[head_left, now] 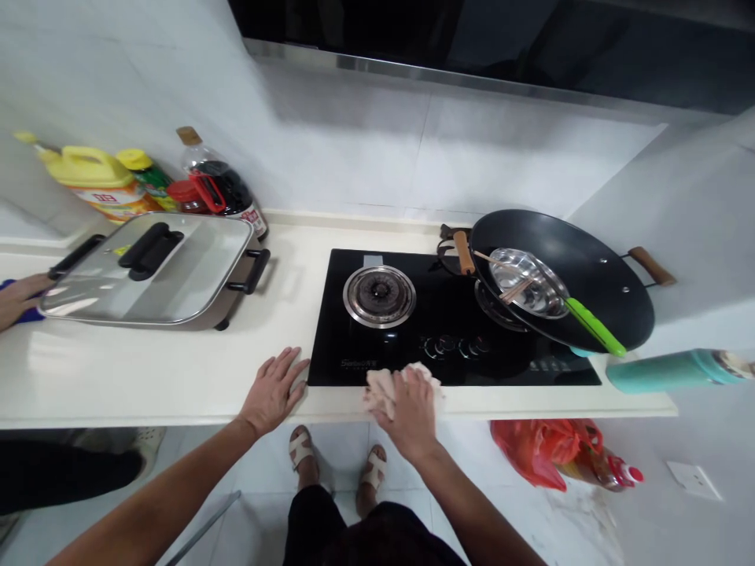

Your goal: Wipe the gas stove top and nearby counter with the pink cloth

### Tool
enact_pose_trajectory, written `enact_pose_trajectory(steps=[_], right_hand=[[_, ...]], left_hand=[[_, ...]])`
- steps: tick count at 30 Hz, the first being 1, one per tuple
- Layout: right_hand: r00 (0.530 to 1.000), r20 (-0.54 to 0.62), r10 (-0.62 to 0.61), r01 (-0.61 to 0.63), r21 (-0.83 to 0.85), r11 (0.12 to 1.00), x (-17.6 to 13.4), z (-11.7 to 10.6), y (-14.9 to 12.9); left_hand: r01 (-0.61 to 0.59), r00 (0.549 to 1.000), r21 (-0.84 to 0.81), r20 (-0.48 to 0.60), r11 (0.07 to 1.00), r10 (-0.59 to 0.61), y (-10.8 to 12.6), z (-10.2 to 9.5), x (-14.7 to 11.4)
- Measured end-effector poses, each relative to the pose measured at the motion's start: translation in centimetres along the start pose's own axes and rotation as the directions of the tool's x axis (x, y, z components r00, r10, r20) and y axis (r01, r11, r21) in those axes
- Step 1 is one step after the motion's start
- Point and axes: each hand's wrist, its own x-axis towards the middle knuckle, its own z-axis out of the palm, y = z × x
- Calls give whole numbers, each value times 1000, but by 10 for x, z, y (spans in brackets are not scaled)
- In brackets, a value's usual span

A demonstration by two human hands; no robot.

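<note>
My right hand (413, 409) presses a crumpled pale pink cloth (381, 391) at the front edge of the black gas stove (442, 306), partly over the counter rim. Its fingers lie across the cloth, hiding part of it. My left hand (274, 393) rests flat on the white counter (147, 373), fingers spread, its fingertips by the stove's front left corner. It holds nothing. The left burner (379, 296) is bare, and two control knobs (457, 347) sit between the burners. A black wok (613, 291) stands over the right burner.
Inside the wok are a metal bowl (501, 271), chopsticks and a green-handled utensil (593, 324). A turquoise flask (661, 371) lies at the right. An electric pan with glass lid (194, 271) stands left, before several bottles. Another person's hand (20, 299) holds a blue cloth there. The range hood (501, 47) hangs above.
</note>
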Motion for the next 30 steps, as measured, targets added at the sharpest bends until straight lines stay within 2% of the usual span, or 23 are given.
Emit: enact_pose_trajectory(steps=[5, 7, 9, 12, 14, 16, 19, 21, 25, 30], right_hand=[[954, 148, -262, 255, 61, 965, 30, 16, -73], [928, 161, -336, 324, 94, 941, 35, 14, -88], [910, 119, -396, 378, 151, 913, 34, 7, -88], [924, -52, -378, 378, 264, 887, 25, -9, -57], [948, -194, -253, 304, 310, 901, 17, -23, -21], [941, -317, -119, 218, 299, 929, 11, -37, 21], [920, -379, -102, 178, 172, 969, 9, -52, 79], [914, -389, -115, 145, 50, 988, 11, -55, 106], [881, -473, -30, -1, -64, 998, 14, -44, 132], [859, -511, 35, -36, 7, 999, 11, -37, 147]], left_hand=[[-16, 1000, 12, -21, 1000, 17, 1, 0, 0], [-12, 1000, 15, -25, 1000, 13, 0, -1, 0], [-5, 999, 8, -34, 1000, 5, 1, -5, -1], [34, 991, -46, -125, 998, -39, 11, -16, -2], [71, 973, -92, -213, 993, -90, 32, -24, -1], [72, 968, -114, -231, 991, -97, 64, -30, 5], [-35, 998, -96, -49, 995, 30, 119, -27, 23], [-64, 995, -85, 73, 994, 71, 149, -20, 36], [-73, 986, -83, 146, 994, 85, 190, -1, 57], [-246, 967, -50, 54, 968, 249, 253, 16, 75]])
